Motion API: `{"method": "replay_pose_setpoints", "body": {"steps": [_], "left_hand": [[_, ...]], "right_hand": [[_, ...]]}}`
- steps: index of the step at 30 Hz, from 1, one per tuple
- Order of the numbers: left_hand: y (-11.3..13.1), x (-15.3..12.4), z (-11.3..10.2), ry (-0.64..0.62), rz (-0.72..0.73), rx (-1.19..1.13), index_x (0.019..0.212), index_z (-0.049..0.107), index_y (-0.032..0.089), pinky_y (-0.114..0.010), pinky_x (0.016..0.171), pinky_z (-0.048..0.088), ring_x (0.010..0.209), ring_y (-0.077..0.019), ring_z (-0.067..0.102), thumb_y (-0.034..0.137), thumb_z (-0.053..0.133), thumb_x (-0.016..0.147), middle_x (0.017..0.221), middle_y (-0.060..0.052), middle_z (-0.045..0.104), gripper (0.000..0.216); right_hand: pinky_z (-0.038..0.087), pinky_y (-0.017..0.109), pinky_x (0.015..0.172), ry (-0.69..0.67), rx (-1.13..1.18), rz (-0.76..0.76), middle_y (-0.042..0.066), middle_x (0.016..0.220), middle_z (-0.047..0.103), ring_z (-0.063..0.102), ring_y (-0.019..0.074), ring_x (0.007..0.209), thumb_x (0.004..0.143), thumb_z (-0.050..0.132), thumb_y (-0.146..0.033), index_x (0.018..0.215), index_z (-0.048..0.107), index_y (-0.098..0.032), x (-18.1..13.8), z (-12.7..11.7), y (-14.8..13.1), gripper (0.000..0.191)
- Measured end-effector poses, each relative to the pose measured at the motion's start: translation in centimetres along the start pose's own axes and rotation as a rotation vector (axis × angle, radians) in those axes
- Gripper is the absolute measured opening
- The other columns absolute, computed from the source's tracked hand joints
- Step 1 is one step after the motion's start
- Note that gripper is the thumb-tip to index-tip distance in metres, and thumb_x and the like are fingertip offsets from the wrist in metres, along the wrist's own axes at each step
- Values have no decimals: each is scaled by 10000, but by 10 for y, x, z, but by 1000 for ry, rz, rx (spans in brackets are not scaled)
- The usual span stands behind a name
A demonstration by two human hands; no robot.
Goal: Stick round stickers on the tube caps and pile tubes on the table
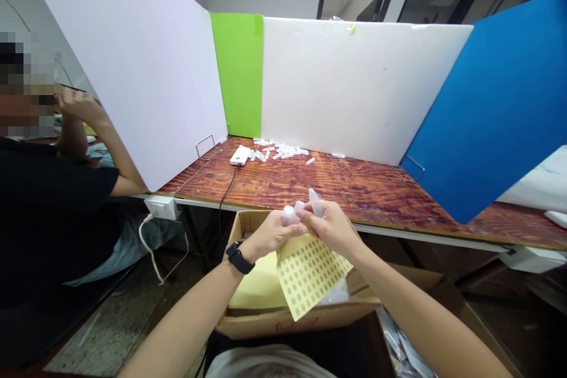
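My left hand point(272, 230) is closed around a small white plastic bottle point(289, 216), its round end pointing up. Fingers bent, my right hand point(330, 224) holds a slim white tube point(315, 203) with a rounded tip. Between the two hands, at my right fingertips, is a short white piece point(300, 206), perhaps a cap. A yellow sheet of small round stickers point(312, 277) hangs tilted below both hands; which fingers grip it is hidden. Under my hands stands an open cardboard box point(252, 328) with yellow sheets point(257, 283) inside.
Several loose white tubes point(283, 150) lie at the back of the wooden table point(354, 183), beside a white device point(240, 155) with a black cable. White, green and blue panels point(491, 106) enclose the table. Left of them sits another person point(53, 189). A second box point(420, 283) stands lower right.
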State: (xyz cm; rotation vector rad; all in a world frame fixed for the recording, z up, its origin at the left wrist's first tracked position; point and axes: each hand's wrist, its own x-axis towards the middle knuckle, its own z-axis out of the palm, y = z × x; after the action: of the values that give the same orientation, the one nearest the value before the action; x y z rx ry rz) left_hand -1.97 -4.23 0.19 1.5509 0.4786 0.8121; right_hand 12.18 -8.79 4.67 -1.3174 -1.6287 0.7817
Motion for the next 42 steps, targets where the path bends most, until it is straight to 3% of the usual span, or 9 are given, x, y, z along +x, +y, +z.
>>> {"method": "replay_pose_setpoints", "body": {"steps": [5, 11, 15, 20, 29, 34, 37, 39, 42], "left_hand": [[0, -2, 1, 16, -37, -6, 787, 643, 105, -225, 606, 376, 665, -126, 472, 480, 626, 647, 723, -36, 563, 401], [-1, -1, 1, 63, -44, -44, 853, 623, 121, -226, 620, 378, 661, -115, 454, 486, 641, 627, 706, -16, 530, 430], [-2, -1, 1, 28, -81, -95, 772, 589, 108, -235, 625, 371, 659, -116, 450, 500, 636, 625, 700, -19, 513, 421], [0, -2, -1, 66, -41, -37, 573, 427, 130, -203, 508, 244, 540, -59, 285, 479, 617, 655, 565, 43, 331, 406], [1, -1, -3, 123, -72, 37, 526, 362, 144, -219, 504, 212, 533, -63, 251, 527, 577, 664, 553, 43, 298, 460], [1, 2, -5, 193, -80, 121, 491, 359, 150, -221, 528, 244, 568, -83, 269, 521, 553, 679, 552, 34, 306, 459], [-1, 3, -5, 237, -132, 149, 510, 386, 148, -221, 519, 243, 562, -83, 271, 518, 556, 674, 562, 33, 321, 439], [-2, 4, -5, 241, -145, 140, 522, 393, 147, -219, 506, 235, 544, -77, 262, 517, 562, 668, 556, 38, 317, 432], [-2, 5, -4, 195, -138, 114, 536, 422, 140, -217, 505, 237, 535, -73, 274, 500, 567, 671, 555, 37, 336, 411]], "right_hand": [[290, 209, 402, 14, 74, 30, -23, 411, 454, 382, 83, 380, 770, 497, -425, 553, 552, -138, 3, -1, 5, 364], [291, 204, 413, 39, 80, -9, -34, 429, 456, 377, 78, 392, 778, 498, -390, 584, 528, -148, 5, -1, 8, 312], [286, 202, 414, 29, 151, -29, -46, 427, 430, 368, 73, 390, 788, 483, -368, 596, 512, -156, 7, -2, 14, 287], [274, 197, 394, 30, 267, 9, -39, 463, 453, 361, 67, 382, 779, 497, -380, 644, 527, -152, 10, -6, 19, 267], [263, 182, 355, 85, 365, 45, -38, 448, 461, 349, 54, 354, 747, 555, -402, 636, 546, -150, 1, -27, 15, 275], [273, 179, 349, 225, 367, 42, -23, 517, 510, 375, 48, 358, 705, 599, -413, 637, 545, -153, -2, -46, 20, 275], [296, 207, 360, 445, 180, 60, -9, 515, 524, 400, 80, 363, 669, 605, -466, 653, 564, -155, -9, -80, 45, 315], [333, 246, 401, 608, -168, 124, 10, 439, 496, 464, 142, 403, 678, 561, -507, 570, 569, -152, -19, -112, 68, 371], [400, 307, 526, 678, -761, 288, 86, 492, 573, 580, 250, 578, 687, 538, -455, 515, 609, -169, -34, -153, 93, 341]]}}
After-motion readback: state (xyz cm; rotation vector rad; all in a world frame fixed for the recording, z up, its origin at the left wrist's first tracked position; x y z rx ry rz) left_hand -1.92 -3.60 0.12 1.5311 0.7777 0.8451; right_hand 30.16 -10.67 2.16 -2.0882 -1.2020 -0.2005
